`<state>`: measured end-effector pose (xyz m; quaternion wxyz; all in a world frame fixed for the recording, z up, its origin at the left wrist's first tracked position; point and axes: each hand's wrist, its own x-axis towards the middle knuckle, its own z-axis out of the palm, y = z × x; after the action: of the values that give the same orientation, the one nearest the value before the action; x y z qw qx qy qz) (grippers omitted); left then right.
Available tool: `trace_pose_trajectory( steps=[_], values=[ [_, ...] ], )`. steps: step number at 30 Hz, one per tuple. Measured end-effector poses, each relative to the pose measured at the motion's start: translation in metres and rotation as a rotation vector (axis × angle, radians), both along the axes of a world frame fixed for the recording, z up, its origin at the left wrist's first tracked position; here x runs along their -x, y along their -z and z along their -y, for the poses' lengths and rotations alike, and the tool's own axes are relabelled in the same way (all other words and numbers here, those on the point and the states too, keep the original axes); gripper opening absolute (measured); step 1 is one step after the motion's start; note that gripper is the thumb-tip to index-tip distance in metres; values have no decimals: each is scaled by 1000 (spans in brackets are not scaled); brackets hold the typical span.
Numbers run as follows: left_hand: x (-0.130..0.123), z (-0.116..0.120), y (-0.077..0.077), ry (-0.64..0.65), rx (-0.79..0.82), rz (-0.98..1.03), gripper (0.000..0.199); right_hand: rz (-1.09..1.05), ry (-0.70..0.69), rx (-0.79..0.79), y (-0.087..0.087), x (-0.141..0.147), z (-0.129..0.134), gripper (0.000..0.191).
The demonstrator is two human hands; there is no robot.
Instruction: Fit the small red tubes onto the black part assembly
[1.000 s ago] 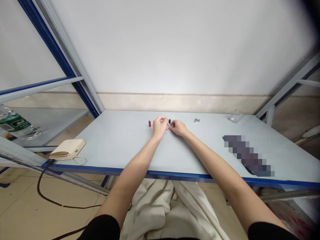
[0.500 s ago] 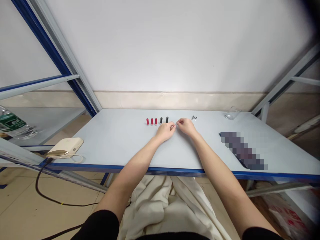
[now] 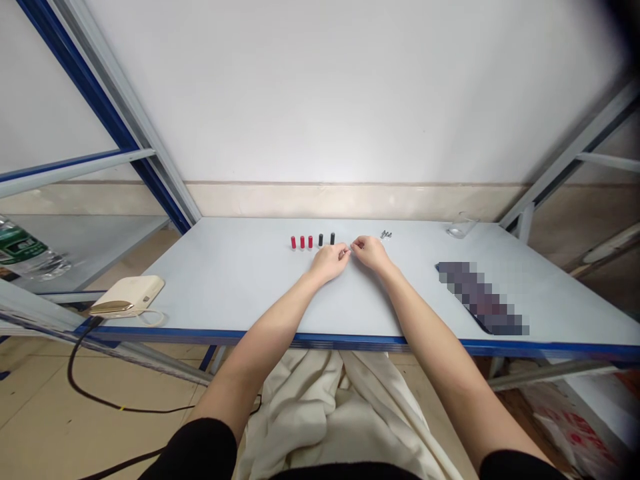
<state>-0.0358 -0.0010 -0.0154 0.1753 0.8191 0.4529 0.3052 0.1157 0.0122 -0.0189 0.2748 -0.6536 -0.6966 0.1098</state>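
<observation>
Three small red cylinders (image 3: 302, 243) stand in a row at the middle of the grey table, with two black cylinders (image 3: 321, 239) to their right. My left hand (image 3: 330, 261) is closed in a pinch just in front of the black ones; what its fingertips hold is too small to make out. Close to its right, my right hand (image 3: 367, 251) is also pinched, its fingertips almost meeting the left ones, and its contents are hidden. Behind my right hand lies a little cluster of shiny metal pieces (image 3: 386, 235).
A clear glass (image 3: 461, 227) is at the back right, and a dark, pixelated flat object (image 3: 477, 300) lies nearer the front. At the left edge sits a white box-like device (image 3: 131, 295) with a cable. A plastic bottle (image 3: 25, 248) is at far left.
The whole view has shifted slightly, so everything appears a little further left. Both hands keep nearly the same pinched pose over the table.
</observation>
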Motion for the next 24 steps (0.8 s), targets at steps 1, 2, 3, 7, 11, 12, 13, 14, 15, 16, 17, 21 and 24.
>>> trace_pose_trajectory(
  steps=[1,2,3,7,11,12,13,14,15,16,17,21,24],
  values=[
    [0,0,0,1,-1,2,19,0,0,0,0,0,0,20],
    [0,0,0,2,-2,2,19,0,0,-1,0,0,0,20],
    [0,0,0,3,-3,1,19,0,0,-1,0,0,0,20],
    [0,0,0,5,-4,2,19,-2,-5,-5,0,-1,0,20],
    [0,0,0,5,-5,-1,19,-3,-2,-14,1,-1,0,20],
    [0,0,0,6,-8,-2,19,-3,-2,-15,1,-1,-1,20],
    [0,0,0,6,-10,-4,19,-3,-1,-16,1,-1,-1,20],
    [0,0,0,3,-11,-7,19,-3,-1,-18,1,-1,-1,20],
    [0,0,0,1,-11,-10,19,-4,-1,-19,1,-1,-1,20],
    [0,0,-1,-2,-10,-12,19,-5,-1,-19,1,-1,-1,20],
    [0,0,-1,-5,-8,-16,19,-6,-1,-19,1,-1,-1,20],
    [0,1,-2,-7,-8,-32,20,-7,-2,-11,1,-1,-1,19],
    [0,2,-3,-4,-10,-53,21,-10,-2,-7,1,-1,0,19]
  ],
)
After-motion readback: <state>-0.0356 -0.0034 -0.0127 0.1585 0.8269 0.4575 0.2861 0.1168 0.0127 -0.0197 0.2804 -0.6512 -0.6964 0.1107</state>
